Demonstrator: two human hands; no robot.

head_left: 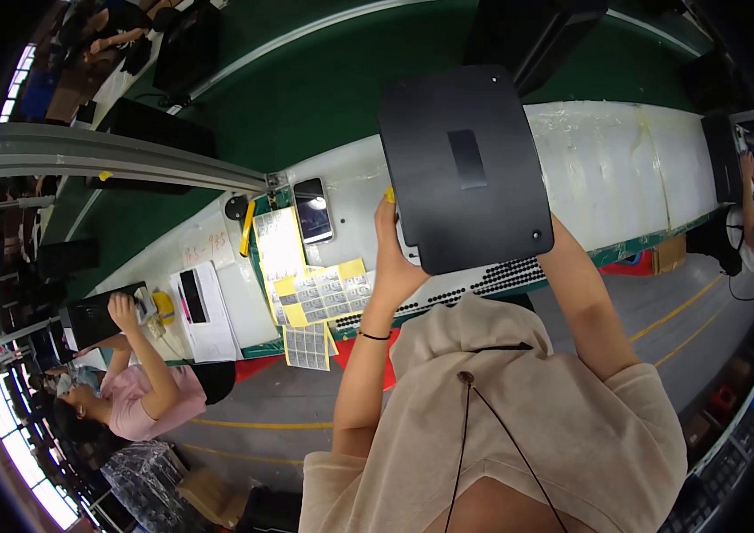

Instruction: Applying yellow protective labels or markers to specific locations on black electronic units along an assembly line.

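A flat black plastic housing [430, 204] with rounded corners and a dark rectangular patch in its middle is raised above the white worktop. My left hand [397, 258] is closed on its left edge, with a bit of yellow [389, 194] at the fingertips. My right forearm runs up to the housing's lower right side; the right hand itself is hidden behind it. Left of my left hand lie yellow-backed sheets of grey labels [323, 291], some hanging over the table's front edge. Rows of small black round pads [506, 277] line that edge below the housing.
A smartphone [313, 210] and a yellow cutter [247, 229] lie near the label sheets. Beyond runs a green conveyor belt [323, 84] with black units on it. A metal post [119, 155] crosses at left. Co-workers work at the left, a person in pink [159, 391] nearest, and far right.
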